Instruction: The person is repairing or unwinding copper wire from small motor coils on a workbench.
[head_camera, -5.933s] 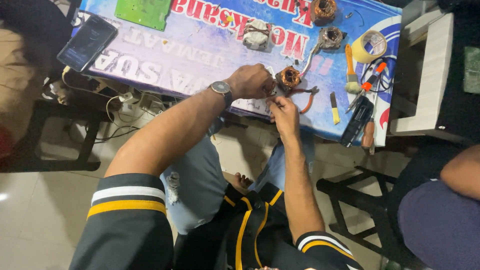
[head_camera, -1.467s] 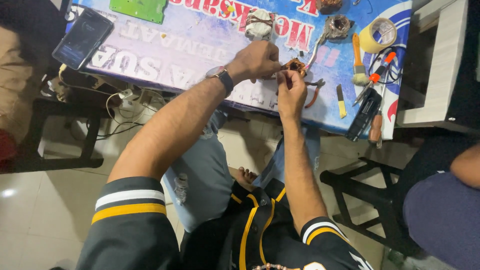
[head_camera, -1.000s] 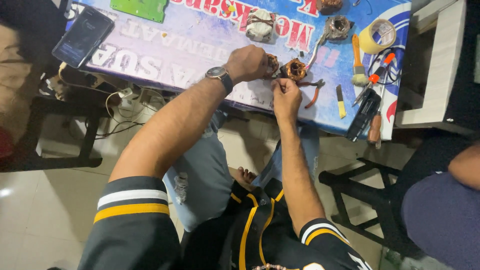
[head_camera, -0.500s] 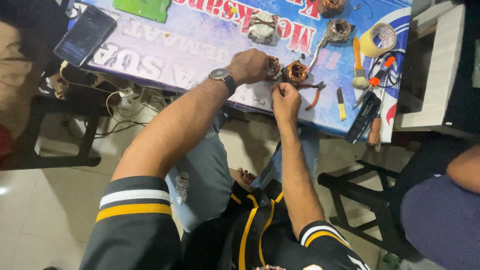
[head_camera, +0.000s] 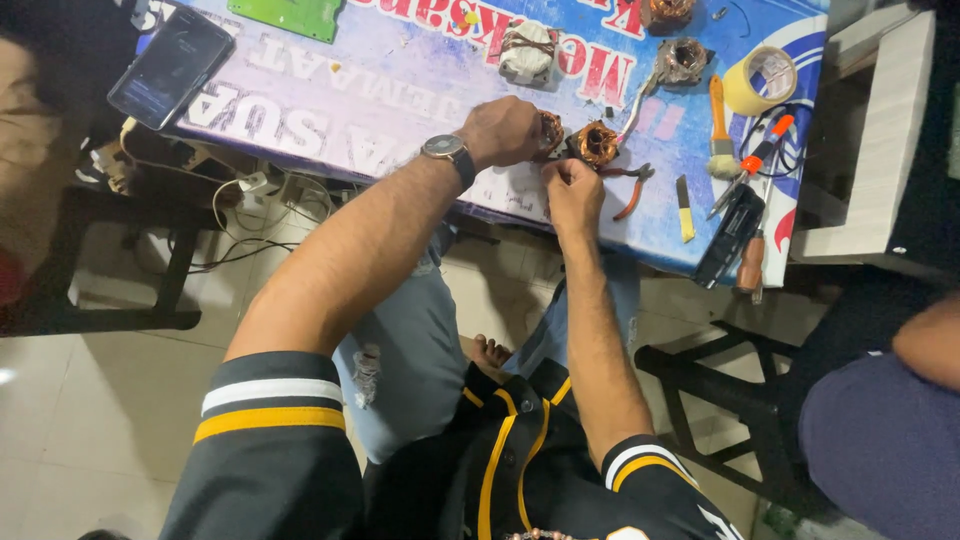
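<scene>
Copper-wound coil (head_camera: 598, 143) sits at the near edge of the table (head_camera: 420, 90). Left hand (head_camera: 505, 132) is curled tight on its left side, right hand (head_camera: 572, 192) pinching something small just below it. Red-handled pliers (head_camera: 632, 185) lie right beside the coil.

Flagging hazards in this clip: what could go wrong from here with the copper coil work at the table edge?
The copper-wound coil sits near the table edge between the left hand and right hand; a slip could drop it. The wooden-handled tool overhangs the edge and may fall. The pliers lie close to the right hand.
</scene>
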